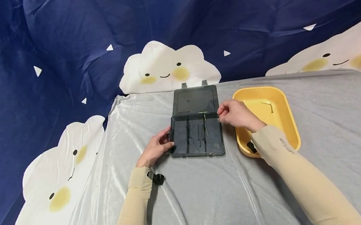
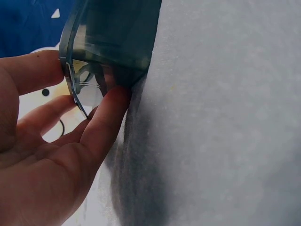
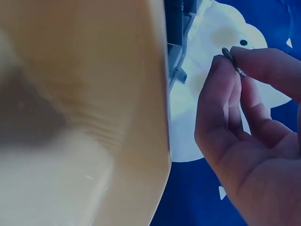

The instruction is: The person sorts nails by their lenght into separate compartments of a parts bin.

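A dark translucent compartment box (image 1: 180,142) lies with its lid (image 1: 195,99) folded back. My left hand (image 1: 157,146) grips its left side; in the left wrist view the thumb and fingers hold the box's edge (image 2: 68,70). Several long thin screws (image 1: 198,132) lie in the middle and right compartments. At the box's right edge, my right hand (image 1: 235,114) pinches a small metal screw (image 3: 233,62) between thumb and fingertips, its threaded end showing in the right wrist view.
To the right of the box stands a yellow tray (image 1: 294,129), partly under my right forearm, with a few screws (image 1: 271,108) inside. Grey cloth (image 1: 207,198) covers the table. A dark blue curtain (image 1: 74,35) with cloud prints hangs behind.
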A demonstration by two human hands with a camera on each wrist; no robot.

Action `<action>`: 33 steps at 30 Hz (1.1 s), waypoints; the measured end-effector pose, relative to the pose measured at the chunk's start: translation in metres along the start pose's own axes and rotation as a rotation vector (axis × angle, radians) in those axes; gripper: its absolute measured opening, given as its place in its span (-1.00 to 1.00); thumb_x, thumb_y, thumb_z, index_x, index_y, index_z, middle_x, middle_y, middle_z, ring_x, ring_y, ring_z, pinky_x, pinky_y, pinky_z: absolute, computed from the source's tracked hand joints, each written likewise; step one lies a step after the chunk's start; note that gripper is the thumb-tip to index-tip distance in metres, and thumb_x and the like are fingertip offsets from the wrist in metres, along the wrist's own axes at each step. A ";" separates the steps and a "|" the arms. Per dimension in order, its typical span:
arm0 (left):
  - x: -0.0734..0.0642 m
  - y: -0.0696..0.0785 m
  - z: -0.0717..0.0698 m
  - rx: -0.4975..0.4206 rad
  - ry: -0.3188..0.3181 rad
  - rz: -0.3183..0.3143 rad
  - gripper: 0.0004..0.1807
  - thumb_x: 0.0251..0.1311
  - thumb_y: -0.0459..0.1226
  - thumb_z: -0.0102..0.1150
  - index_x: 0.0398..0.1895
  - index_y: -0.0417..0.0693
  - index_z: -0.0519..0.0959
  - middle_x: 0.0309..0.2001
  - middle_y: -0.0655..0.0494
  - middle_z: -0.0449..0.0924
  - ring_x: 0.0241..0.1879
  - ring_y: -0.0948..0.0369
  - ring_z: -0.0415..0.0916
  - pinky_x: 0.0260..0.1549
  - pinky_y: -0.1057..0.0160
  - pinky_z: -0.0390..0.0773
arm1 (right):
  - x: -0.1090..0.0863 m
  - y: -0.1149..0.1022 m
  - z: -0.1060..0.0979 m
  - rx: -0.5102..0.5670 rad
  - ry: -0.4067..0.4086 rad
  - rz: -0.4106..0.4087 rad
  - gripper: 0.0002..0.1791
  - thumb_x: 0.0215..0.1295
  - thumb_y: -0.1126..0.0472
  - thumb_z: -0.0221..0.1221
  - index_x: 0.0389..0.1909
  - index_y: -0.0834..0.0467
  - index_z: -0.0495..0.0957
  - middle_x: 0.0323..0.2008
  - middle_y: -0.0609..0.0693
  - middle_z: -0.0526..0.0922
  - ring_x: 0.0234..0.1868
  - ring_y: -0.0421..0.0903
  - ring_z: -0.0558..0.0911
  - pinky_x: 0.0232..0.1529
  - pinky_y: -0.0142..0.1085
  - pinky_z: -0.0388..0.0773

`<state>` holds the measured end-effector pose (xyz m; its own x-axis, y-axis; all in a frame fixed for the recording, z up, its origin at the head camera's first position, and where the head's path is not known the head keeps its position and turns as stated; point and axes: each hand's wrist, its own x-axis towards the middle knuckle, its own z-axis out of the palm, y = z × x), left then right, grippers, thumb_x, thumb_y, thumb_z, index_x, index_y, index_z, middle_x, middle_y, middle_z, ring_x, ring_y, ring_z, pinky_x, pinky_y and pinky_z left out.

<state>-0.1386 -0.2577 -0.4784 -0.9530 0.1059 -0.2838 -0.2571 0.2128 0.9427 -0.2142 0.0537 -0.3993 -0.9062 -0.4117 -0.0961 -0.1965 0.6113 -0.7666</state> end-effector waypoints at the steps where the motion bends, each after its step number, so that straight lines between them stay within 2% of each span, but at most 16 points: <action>1: 0.000 0.000 0.000 0.000 -0.002 -0.002 -0.19 0.16 -0.52 0.17 0.49 0.04 0.16 0.33 -0.18 0.35 0.19 -0.04 0.42 -0.21 0.43 0.55 | 0.001 0.000 0.001 -0.007 -0.004 -0.005 -0.84 0.03 0.37 0.22 -0.31 0.29 0.56 -0.45 0.07 0.64 -0.49 -0.19 0.53 -0.45 -0.39 0.45; 7: 0.000 0.002 0.000 -0.016 -0.022 -0.014 -0.18 0.17 -0.52 0.16 0.50 0.02 0.12 0.37 -0.22 0.29 0.25 -0.11 0.36 -0.21 0.43 0.54 | 0.002 -0.001 0.004 -0.039 -0.014 -0.027 -0.86 -0.01 0.41 0.19 -0.35 0.30 0.56 -0.49 0.06 0.63 -0.52 -0.18 0.51 -0.44 -0.38 0.43; 11: -0.008 0.015 0.002 -0.024 -0.036 -0.013 -0.19 0.17 -0.55 0.13 0.50 -0.08 0.11 0.35 -0.29 0.29 0.26 -0.16 0.34 -0.23 0.45 0.54 | 0.003 0.001 0.006 -0.051 -0.014 -0.032 -0.86 0.01 0.39 0.20 -0.35 0.29 0.57 -0.48 0.06 0.63 -0.51 -0.16 0.51 -0.44 -0.37 0.42; 14: -0.013 0.023 0.004 -0.026 -0.040 -0.005 -0.20 0.17 -0.56 0.12 0.49 -0.13 0.11 0.35 -0.32 0.28 0.25 -0.18 0.34 -0.23 0.47 0.53 | 0.003 0.002 0.007 -0.065 -0.003 -0.026 -0.85 0.06 0.37 0.22 -0.31 0.30 0.57 -0.44 0.09 0.64 -0.45 -0.11 0.54 -0.41 -0.36 0.43; 18: -0.014 0.024 0.005 -0.030 -0.046 -0.003 -0.20 0.18 -0.56 0.11 0.49 -0.14 0.10 0.35 -0.33 0.27 0.26 -0.19 0.33 -0.22 0.49 0.53 | 0.002 0.001 0.006 -0.087 0.027 -0.010 -0.81 0.12 0.33 0.22 -0.24 0.31 0.59 -0.35 0.12 0.66 -0.33 -0.02 0.58 -0.28 -0.33 0.45; 21: -0.012 0.022 0.004 -0.029 -0.049 -0.009 -0.20 0.18 -0.57 0.11 0.49 -0.13 0.09 0.36 -0.32 0.27 0.27 -0.18 0.32 -0.20 0.47 0.54 | 0.001 0.001 0.003 -0.088 0.047 0.001 -0.82 0.14 0.30 0.20 -0.25 0.29 0.59 -0.33 0.13 0.68 -0.30 0.00 0.60 -0.26 -0.32 0.45; 27: -0.002 0.006 -0.001 -0.020 -0.045 -0.022 -0.16 0.17 -0.55 0.13 0.51 -0.04 0.08 0.37 -0.27 0.27 0.26 -0.16 0.34 -0.11 0.35 0.57 | -0.001 0.001 -0.007 -0.101 0.074 0.004 -0.85 0.17 0.24 0.19 -0.30 0.25 0.58 -0.35 0.12 0.67 -0.31 -0.01 0.59 -0.27 -0.34 0.43; 33: 0.001 0.000 -0.001 -0.007 -0.025 -0.007 -0.17 0.18 -0.51 0.17 0.50 0.04 0.11 0.36 -0.22 0.29 0.25 -0.11 0.36 -0.16 0.42 0.56 | -0.004 0.001 -0.019 -0.090 0.094 0.023 -0.80 0.21 0.20 0.17 -0.24 0.25 0.59 -0.31 0.14 0.66 -0.28 -0.01 0.58 -0.28 -0.35 0.43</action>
<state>-0.1392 -0.2586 -0.4787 -0.9470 0.1285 -0.2943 -0.2645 0.2072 0.9419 -0.2176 0.0692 -0.3874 -0.9411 -0.3346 -0.0496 -0.2046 0.6800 -0.7041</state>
